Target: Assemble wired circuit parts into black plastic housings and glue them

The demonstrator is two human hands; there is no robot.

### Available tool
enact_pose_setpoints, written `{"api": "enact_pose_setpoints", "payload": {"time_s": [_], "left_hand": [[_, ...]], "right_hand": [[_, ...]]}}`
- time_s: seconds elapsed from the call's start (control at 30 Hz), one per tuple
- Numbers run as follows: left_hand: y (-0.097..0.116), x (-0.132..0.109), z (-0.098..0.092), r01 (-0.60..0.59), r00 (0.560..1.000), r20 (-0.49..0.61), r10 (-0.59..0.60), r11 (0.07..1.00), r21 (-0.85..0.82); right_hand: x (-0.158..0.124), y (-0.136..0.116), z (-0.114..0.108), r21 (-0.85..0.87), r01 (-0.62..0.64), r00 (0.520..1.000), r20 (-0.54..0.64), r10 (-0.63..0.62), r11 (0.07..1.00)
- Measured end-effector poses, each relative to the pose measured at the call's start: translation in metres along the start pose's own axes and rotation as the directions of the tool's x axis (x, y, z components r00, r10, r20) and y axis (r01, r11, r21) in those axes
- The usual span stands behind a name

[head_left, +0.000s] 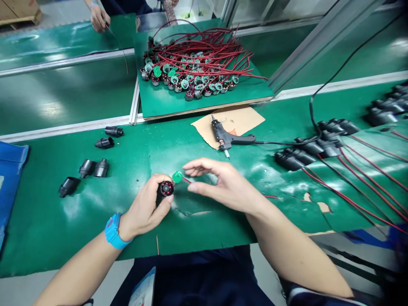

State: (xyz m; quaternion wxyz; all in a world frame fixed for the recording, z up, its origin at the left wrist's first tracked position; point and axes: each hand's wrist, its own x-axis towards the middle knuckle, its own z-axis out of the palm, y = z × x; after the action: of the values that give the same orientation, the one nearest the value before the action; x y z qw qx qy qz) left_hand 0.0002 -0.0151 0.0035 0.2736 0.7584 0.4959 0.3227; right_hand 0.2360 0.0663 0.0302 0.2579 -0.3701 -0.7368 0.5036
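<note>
My left hand (147, 209) is closed around a small black motor housing (165, 189) whose red-wound end faces up. A round green circuit board (177, 176) on a red wire sticks out just beyond it. My right hand (219, 183) hovers right of the part, fingers stretched out and apart, the fingertips close to the green board and holding nothing. A blue wristband (114, 231) sits on my left wrist.
Several empty black housings (94, 168) lie to the left on the green mat. A black glue gun (227, 137) rests on cardboard ahead. A board carries a pile of red-wired motors (194, 68). Finished black units with red wires (306, 153) lie right. Another person's hand (99, 18) works far back.
</note>
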Motion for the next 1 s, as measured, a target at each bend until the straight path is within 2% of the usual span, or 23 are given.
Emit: {"api": "enact_pose_setpoints", "payload": {"time_s": [0.07, 0.13, 0.2, 0.23, 0.3, 0.43, 0.6, 0.67, 0.73, 0.8, 0.9, 1.0], "left_hand": [[-0.001, -0.002, 0.001, 0.051, 0.994, -0.093, -0.049, 0.999, 0.019], [-0.004, -0.004, 0.002, 0.098, 0.980, -0.176, -0.090, 0.995, 0.038], [-0.008, -0.005, 0.004, 0.117, 0.970, -0.221, -0.101, 0.991, 0.061], [-0.009, -0.005, 0.004, 0.114, 0.968, -0.233, -0.093, 0.990, 0.079], [-0.010, -0.004, 0.005, 0.102, 0.966, -0.248, -0.070, 0.988, 0.118], [-0.009, -0.001, 0.003, 0.072, 0.959, -0.282, -0.030, 0.987, 0.141], [-0.011, 0.000, 0.000, 0.042, 0.953, -0.304, 0.005, 0.988, 0.147], [-0.012, 0.000, -0.001, 0.053, 0.951, -0.308, -0.009, 0.990, 0.134], [-0.012, 0.000, -0.001, 0.081, 0.946, -0.322, -0.047, 0.992, 0.093], [-0.010, 0.001, -0.001, 0.124, 0.936, -0.334, -0.107, 0.992, 0.028], [-0.006, 0.001, -0.003, 0.192, 0.910, -0.360, -0.205, 0.979, -0.073], [-0.003, 0.001, -0.006, 0.220, 0.873, -0.414, -0.258, 0.966, -0.140]], "right_hand": [[-0.001, 0.006, -0.025, -0.281, 0.020, 0.978, -0.194, -0.077, 0.960], [-0.001, 0.017, -0.053, -0.596, -0.099, 0.935, -0.329, -0.130, 0.797], [-0.001, 0.033, -0.079, -0.784, -0.218, 0.935, -0.338, -0.105, 0.581], [-0.001, 0.042, -0.090, -0.828, -0.243, 0.942, -0.326, -0.081, 0.506], [0.001, 0.058, -0.103, -0.861, -0.248, 0.954, -0.298, -0.043, 0.444], [0.007, 0.079, -0.108, -0.867, -0.203, 0.968, -0.248, -0.042, 0.455], [0.005, 0.072, -0.108, -0.861, -0.149, 0.979, -0.198, -0.051, 0.486], [0.003, 0.063, -0.103, -0.810, -0.089, 0.982, -0.169, -0.085, 0.580], [0.004, 0.053, -0.091, -0.671, 0.006, 0.978, -0.151, -0.145, 0.741], [0.007, 0.042, -0.074, -0.511, 0.088, 0.971, -0.147, -0.188, 0.855], [0.008, 0.029, -0.048, -0.364, 0.095, 0.980, -0.129, -0.151, 0.927], [0.002, 0.017, -0.034, -0.240, 0.073, 0.991, -0.094, -0.098, 0.968]]}}
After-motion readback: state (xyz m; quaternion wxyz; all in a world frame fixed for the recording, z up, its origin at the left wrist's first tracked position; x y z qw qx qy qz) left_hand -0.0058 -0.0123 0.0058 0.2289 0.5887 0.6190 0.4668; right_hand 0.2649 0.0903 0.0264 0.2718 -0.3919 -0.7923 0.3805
